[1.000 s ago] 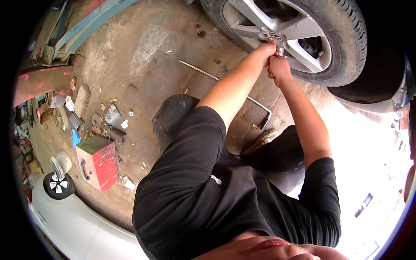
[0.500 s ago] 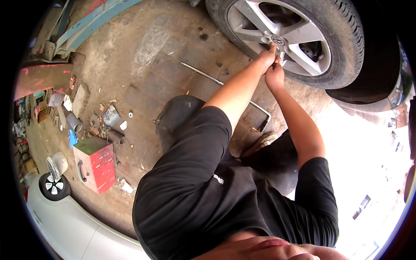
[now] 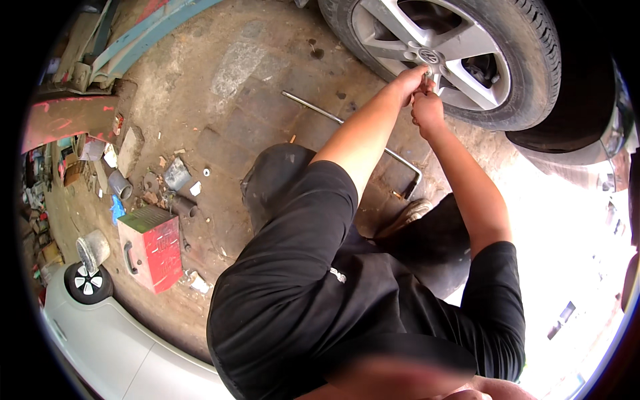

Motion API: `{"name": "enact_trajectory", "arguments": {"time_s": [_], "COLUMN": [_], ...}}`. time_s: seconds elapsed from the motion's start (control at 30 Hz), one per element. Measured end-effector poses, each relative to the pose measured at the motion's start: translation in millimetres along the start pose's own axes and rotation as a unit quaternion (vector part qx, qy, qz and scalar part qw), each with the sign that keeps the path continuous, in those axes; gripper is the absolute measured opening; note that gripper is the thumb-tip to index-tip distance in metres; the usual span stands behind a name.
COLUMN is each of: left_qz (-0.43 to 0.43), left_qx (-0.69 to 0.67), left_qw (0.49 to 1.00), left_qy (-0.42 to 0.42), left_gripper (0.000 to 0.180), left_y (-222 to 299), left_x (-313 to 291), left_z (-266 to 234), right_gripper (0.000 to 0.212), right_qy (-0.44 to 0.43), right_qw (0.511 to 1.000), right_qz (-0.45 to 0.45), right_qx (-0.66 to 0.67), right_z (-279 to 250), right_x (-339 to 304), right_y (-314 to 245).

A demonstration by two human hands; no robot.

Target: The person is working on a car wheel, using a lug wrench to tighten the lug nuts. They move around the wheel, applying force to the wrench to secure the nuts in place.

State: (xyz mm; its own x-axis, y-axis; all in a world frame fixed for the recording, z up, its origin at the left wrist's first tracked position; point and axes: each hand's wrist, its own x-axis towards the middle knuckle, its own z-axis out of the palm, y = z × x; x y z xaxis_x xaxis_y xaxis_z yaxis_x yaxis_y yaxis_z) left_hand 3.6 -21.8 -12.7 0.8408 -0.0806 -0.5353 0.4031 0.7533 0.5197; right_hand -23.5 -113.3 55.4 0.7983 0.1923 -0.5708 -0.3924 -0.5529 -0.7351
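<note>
- Closely, the left hand (image 3: 412,83) and the right hand (image 3: 427,111) are brought together in front of the wheel (image 3: 461,45), at the lower side of its hub.
- The wheel is placed just beyond both hands, toward the upper edge of the view; its centre cap (image 3: 430,56) is seen just past the left fingertips.
- By the left hand, a finger is pointed at the spot right below the cap; whether the metal is touched there cannot be told.
- The right hand is set just below the left one, with its fingers curled in; what may be gripped by either hand is hidden, so it cannot be told whether they are clamped on anything.
- Beneath the left forearm, a long bent metal bar (image 3: 403,160) is seen on the floor (image 3: 180,87), its middle covered by the arm, its hooked end lying near a shoe (image 3: 415,210).
- Well apart, on the left, a red metal case (image 3: 165,257) is seen with a pale bucket (image 3: 95,250) near it, and a white car (image 3: 140,350) is shown below them.
</note>
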Motion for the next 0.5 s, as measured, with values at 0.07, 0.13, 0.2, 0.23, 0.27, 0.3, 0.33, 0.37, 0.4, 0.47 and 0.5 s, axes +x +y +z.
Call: {"name": "enact_trajectory", "arguments": {"time_s": [0.07, 0.13, 0.2, 0.23, 0.27, 0.3, 0.33, 0.37, 0.4, 0.47, 0.5], "left_qz": [-0.008, 0.004, 0.039, 0.069, 0.076, 0.107, 0.141, 0.160, 0.136, 0.090, 0.155], "left_qx": [0.000, -0.009, -0.025, 0.003, 0.064, 0.106, 0.221, 0.334, 0.475, 0.608, 0.711], "left_qw": [0.999, 0.999, 0.998, 0.998, 0.995, 0.988, 0.962, 0.918, 0.848, 0.771, 0.647], "left_qy": [0.035, 0.044, 0.030, -0.005, 0.026, 0.035, 0.074, 0.145, 0.191, 0.164, 0.230], "left_gripper": [0.047, 0.042, 0.038, 0.034, 0.027, 0.025, 0.027, 0.036, 0.043, 0.045, 0.046], "left_y": [3, 9, 18, 29, 35, 47, 64, 80, 101, 143, 149], "left_x": [-5, -15, -18, -24, -28, -35, -43, -46, -55, -91, -105], "left_z": [7, 10, 5, -7, -9, -12, -23, -26, -29, -49, -78], "right_gripper": [0.017, 0.014, 0.015, 0.016, 0.016, 0.017, 0.030, 0.027, 0.024, 0.019, 0.017], "right_qy": [0.004, 0.001, -0.005, -0.029, -0.016, -0.054, -0.080, -0.111, -0.149, -0.215, -0.233], "right_qw": [1.000, 1.000, 0.999, 0.999, 0.998, 0.995, 0.987, 0.982, 0.976, 0.959, 0.941], "right_qz": [-0.006, -0.026, -0.037, -0.043, -0.050, -0.088, -0.123, -0.132, -0.124, -0.131, -0.193], "right_qx": [-0.009, -0.006, 0.003, 0.013, -0.021, 0.000, -0.063, -0.080, -0.096, -0.132, -0.153], "right_z": [1, 5, 5, 19, 19, 17, 17, 20, 25, 35, 46], "right_x": [-9, -18, -25, -25, -22, -14, -7, -11, -28, -50, -51], "right_y": [-4, -6, -6, -6, -5, 6, 15, 17, 12, 3, 12]}}
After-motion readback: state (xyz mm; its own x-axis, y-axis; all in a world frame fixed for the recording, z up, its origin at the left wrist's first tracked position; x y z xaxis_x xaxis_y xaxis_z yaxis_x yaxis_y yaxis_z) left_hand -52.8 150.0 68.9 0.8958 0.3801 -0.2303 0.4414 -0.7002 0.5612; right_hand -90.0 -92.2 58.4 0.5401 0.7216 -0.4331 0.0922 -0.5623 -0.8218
